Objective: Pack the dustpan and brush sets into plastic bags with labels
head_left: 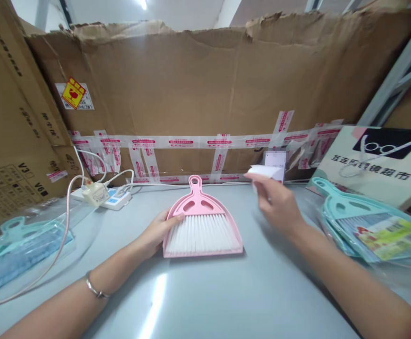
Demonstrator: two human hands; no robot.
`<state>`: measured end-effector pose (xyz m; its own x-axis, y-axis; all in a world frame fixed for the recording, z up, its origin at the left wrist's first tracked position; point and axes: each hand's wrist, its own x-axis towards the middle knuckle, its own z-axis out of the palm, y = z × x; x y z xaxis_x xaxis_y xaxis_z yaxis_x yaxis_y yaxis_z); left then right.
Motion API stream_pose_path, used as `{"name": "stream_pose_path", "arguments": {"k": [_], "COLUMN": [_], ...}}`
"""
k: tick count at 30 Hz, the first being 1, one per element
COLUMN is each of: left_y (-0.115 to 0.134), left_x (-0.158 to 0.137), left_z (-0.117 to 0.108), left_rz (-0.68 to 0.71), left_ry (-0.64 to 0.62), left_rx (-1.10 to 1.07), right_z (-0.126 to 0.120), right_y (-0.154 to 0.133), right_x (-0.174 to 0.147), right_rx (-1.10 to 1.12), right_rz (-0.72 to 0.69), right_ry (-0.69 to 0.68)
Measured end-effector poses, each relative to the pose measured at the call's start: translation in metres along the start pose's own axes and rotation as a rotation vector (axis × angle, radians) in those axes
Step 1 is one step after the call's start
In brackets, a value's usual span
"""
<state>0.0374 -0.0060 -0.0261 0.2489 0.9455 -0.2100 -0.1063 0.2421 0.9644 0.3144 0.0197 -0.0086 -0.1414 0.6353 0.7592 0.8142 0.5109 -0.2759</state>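
A pink dustpan (239, 247) lies on the grey table with a pink hand brush (201, 235) nested in it, its white bristles toward me. My left hand (161, 230) grips the left side of the set, thumb on top near the bristles and the other fingers hidden behind or beneath. To the right, my right hand (274, 200) is raised above the table, pinching a small white piece that looks like paper (262, 170). Slight blur softens this hand. Behind it, a pale printed sheet (276, 162) leans against the cardboard.
Packaged teal dustpan sets lie at right (378, 221) and left (18, 245). A power strip (117, 200) with plugs and a trailing cable (66, 226) sits back left. A tall cardboard wall (191, 84) closes the back; a printed box (375, 165) leans at right.
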Motion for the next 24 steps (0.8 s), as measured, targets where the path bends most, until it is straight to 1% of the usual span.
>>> {"name": "stream_pose_path", "arguments": {"k": [3, 4, 5, 7, 10, 12, 13, 15, 18, 21, 24], "left_y": [-0.002, -0.003, -0.004, -0.006, -0.006, -0.006, -0.005, -0.004, -0.003, -0.001, -0.002], "left_x": [0.0, 0.001, 0.001, 0.002, 0.002, 0.003, 0.002, 0.002, 0.002, 0.002, 0.002], "left_z": [0.0, 0.0, 0.0, 0.0, 0.002, 0.004, 0.004, 0.004, 0.003, 0.002, 0.003], "left_rz": [-0.017, -0.014, -0.002, 0.021, 0.016, 0.0, -0.006, -0.021, -0.041, -0.029, -0.023], "left_ry": [-0.007, -0.014, -0.019, -0.024, -0.021, -0.004, 0.01, 0.026, -0.004, -0.01, 0.031], "left_rx": [-0.004, -0.006, -0.009, -0.016, -0.04, -0.067, -0.082, -0.113, -0.156, -0.18, -0.189], "right_z": [0.013, 0.017, 0.02, 0.025, 0.024, 0.022, 0.02, 0.018, 0.016, 0.015, 0.018], "right_y": [-0.033, -0.042, -0.05, -0.06, -0.064, -0.063, -0.062, -0.062, -0.063, -0.066, -0.067], "right_x": [-0.011, -0.014, -0.017, -0.022, -0.024, -0.024, -0.024, -0.023, -0.023, -0.024, -0.026], "right_rx": [-0.012, -0.028, -0.043, -0.063, -0.029, 0.021, 0.05, 0.103, 0.153, 0.145, 0.078], "right_rz": [-0.512, -0.632, -0.694, -0.707, -0.628, -0.569, -0.547, -0.531, -0.587, -0.639, -0.567], "right_ry": [-0.087, -0.126, -0.171, -0.293, -0.486, -0.579, -0.602, -0.605, -0.568, -0.616, -0.685]}}
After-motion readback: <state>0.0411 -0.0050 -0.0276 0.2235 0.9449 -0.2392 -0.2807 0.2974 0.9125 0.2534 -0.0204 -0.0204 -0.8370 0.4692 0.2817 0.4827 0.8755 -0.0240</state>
